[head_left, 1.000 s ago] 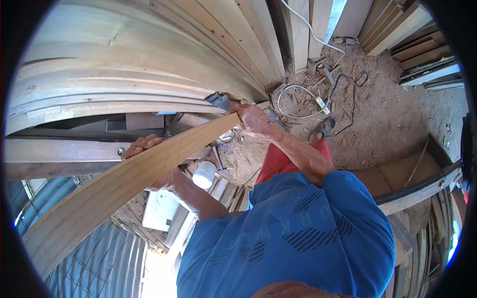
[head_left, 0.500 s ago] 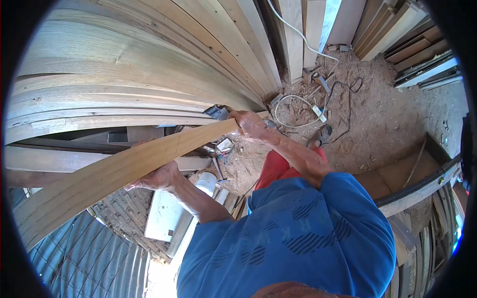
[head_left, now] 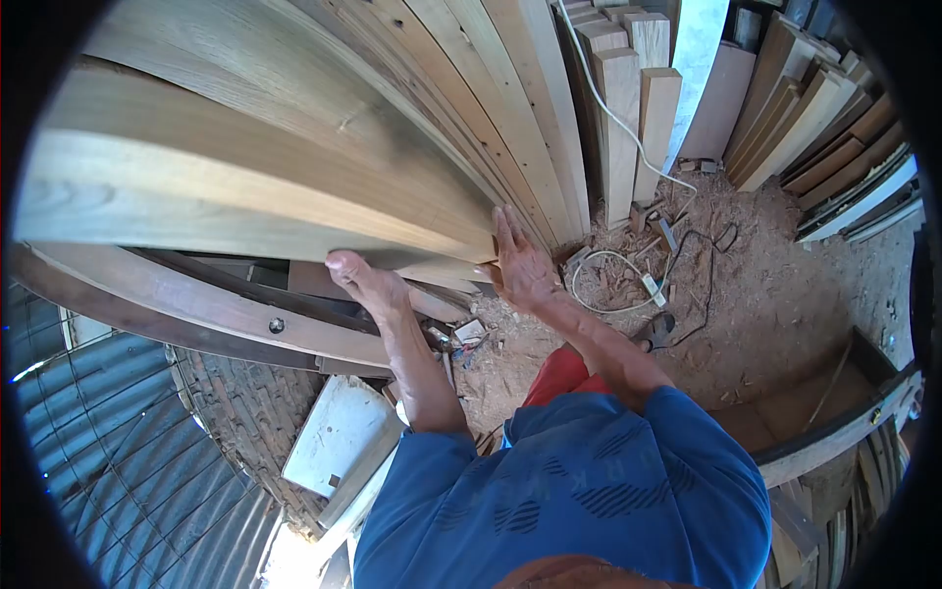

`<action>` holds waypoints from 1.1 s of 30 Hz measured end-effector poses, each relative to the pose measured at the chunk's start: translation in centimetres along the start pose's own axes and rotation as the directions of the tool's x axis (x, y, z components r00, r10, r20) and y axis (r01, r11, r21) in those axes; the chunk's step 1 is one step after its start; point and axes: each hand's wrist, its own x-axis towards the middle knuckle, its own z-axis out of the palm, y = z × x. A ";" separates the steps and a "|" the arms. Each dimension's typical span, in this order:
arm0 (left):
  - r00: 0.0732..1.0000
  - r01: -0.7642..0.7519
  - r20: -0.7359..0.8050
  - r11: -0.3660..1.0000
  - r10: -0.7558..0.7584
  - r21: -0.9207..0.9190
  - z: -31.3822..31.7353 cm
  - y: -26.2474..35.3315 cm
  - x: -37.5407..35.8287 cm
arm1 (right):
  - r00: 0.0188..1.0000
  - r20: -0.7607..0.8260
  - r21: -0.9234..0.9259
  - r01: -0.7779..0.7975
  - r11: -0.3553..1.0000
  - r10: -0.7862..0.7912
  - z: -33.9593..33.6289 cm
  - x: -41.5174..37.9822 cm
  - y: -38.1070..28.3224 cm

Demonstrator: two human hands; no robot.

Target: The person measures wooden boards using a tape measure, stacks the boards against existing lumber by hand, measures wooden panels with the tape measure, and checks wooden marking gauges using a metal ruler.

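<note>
A long wooden plank runs from the left side to the middle of the view, up against the stack of boards. My left hand supports it at its lower edge; most of those fingers are hidden behind the wood. At the plank's near end is my right hand, its fingers along the end and its thumb at the lower side. Part of the plank is smeared by motion.
Upright timber pieces stand beyond my right hand. A white cable drops to a power strip on the shaving-strewn floor. A curved wooden piece lies at right, and a white panel at lower left.
The plank has swung upward and away, from slanting across the lower left to lying along the board stack. Both hands moved with it, the right one now at its end. The view has shifted.
</note>
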 end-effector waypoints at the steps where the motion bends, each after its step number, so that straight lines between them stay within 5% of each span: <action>1: 1.000 -0.013 -0.014 0.999 0.014 0.048 0.0 -0.7 0.7 | 1.000 -0.007 0.009 -0.001 1.000 0.001 -0.2 0.5 -0.6; 4: 0.998 -0.056 0.010 0.983 0.055 0.174 -1.0 -3.4 2.9 | 0.985 -0.130 -0.169 0.089 0.982 -0.112 0.7 2.7 -0.7; 8: 0.977 -0.191 -0.018 0.907 0.214 0.375 1.2 -4.6 3.4 | 0.993 -0.101 -0.411 0.014 0.911 -0.061 0.2 5.9 -0.9; 10: 0.989 -0.101 0.134 0.953 0.065 0.286 1.9 -6.0 3.1 | 0.987 -0.134 -0.410 0.025 0.912 -0.087 0.2 6.9 -1.4; 13: 0.972 -0.004 0.233 0.985 -0.036 0.172 1.8 -7.4 3.1 | 0.992 0.094 -0.216 -0.061 0.975 0.083 -2.3 7.6 -2.9; 22: 0.972 -0.027 0.235 0.977 -0.024 0.210 2.0 -6.0 2.9 | 0.998 -0.045 0.020 -0.046 0.999 0.047 -0.7 7.9 -0.4; 33: 0.952 0.017 0.296 0.980 -0.076 0.199 2.0 -5.8 3.1 | 0.992 0.087 0.051 -0.099 0.994 0.094 -2.9 7.3 0.4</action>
